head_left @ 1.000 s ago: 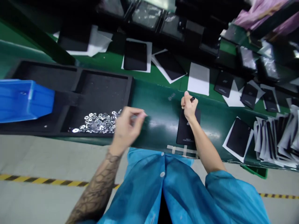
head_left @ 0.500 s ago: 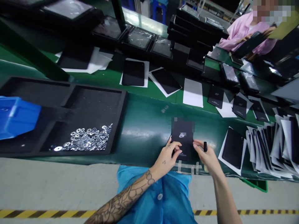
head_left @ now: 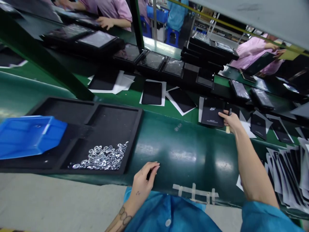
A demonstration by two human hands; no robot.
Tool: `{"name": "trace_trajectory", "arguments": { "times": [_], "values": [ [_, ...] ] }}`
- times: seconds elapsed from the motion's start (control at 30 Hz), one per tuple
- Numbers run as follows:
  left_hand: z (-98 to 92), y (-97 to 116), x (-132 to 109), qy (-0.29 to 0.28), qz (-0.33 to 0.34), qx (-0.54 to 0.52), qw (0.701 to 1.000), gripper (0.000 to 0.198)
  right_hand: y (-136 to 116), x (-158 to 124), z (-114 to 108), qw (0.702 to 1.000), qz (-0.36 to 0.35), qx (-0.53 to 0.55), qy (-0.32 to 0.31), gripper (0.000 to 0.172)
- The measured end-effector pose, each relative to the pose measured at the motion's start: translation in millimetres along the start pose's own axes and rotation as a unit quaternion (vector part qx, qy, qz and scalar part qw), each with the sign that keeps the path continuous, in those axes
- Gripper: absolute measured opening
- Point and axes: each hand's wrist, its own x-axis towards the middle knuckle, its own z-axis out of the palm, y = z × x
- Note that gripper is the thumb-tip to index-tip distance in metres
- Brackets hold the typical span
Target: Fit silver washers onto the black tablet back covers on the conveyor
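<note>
My right hand (head_left: 233,121) reaches over the far strip of the bench, its thumb and fingers closed on the right edge of a flat black panel (head_left: 209,112) with a pale printed logo. The panel lies over a white sheet (head_left: 201,109), whose left side shows. A slim tool (head_left: 228,129) with a black end and a beige end is tucked among the same fingers. My left hand (head_left: 144,178) is by the near edge of the green bench, fingers curled toward the thumb, with nothing visible in the grip.
On the left stand a black tray (head_left: 113,111) with silver washers (head_left: 103,158) and a blue bin (head_left: 31,135). More black panels (head_left: 151,92) lie on white sheets along the far strip. A stack of interleaved panels (head_left: 287,177) is at right. A green post (head_left: 45,54) slants across. Co-workers sit opposite.
The black panel has gone from the near bench up to the white sheet on the far strip, carried by my right hand. My left hand has released it and drawn back left. The view has shifted.
</note>
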Motion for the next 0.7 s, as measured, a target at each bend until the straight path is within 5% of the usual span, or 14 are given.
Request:
{"name": "trace_trajectory", "arguments": {
  "times": [0.13,0.27,0.4,0.57,0.7],
  "values": [
    [8.3,-4,-6,0.035,0.076,0.044,0.995,0.018,-14,37,29,0.954,-0.04,-0.288,0.076,0.055],
    [17.4,2,-4,0.039,0.101,0.078,0.991,0.021,-51,56,96,0.942,-0.17,-0.288,0.012,0.055],
    [15.8,7,-3,0.021,0.095,0.088,0.991,0.024,-84,75,146,0.942,-0.125,-0.308,-0.058,0.05],
    [17.9,7,-6,0.009,0.063,0.08,0.995,0.028,-90,77,136,0.933,-0.135,-0.327,-0.071,0.039],
    [17.4,6,-5,-0.007,0.05,0.043,0.998,0.025,-88,61,92,0.944,-0.22,-0.242,0.034,0.038]
  ]
}}
